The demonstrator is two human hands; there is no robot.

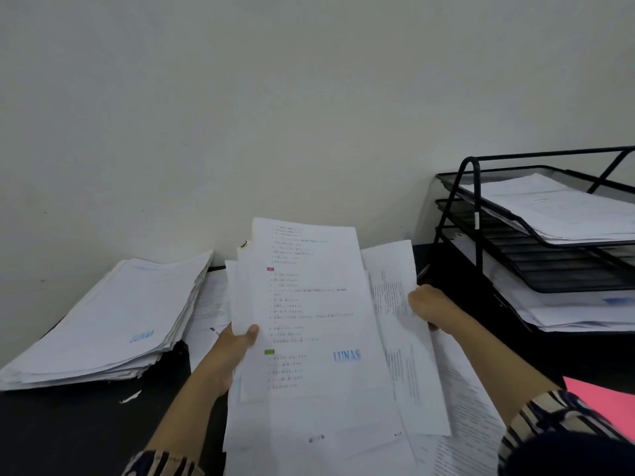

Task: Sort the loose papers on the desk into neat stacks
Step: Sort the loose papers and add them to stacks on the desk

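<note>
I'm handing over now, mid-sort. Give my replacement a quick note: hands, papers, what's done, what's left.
Left hand pinches a sheaf stamped LUNAS, raised over the desk.
Right hand grips the loose sheets to its right.
Done: one tall stack at left, its edges still ragged; the tray rack at right already holds papers.
Left: file the sheaf, sort the loose sheets spread under it, square up the stack. A pink folder lies at right.
</note>
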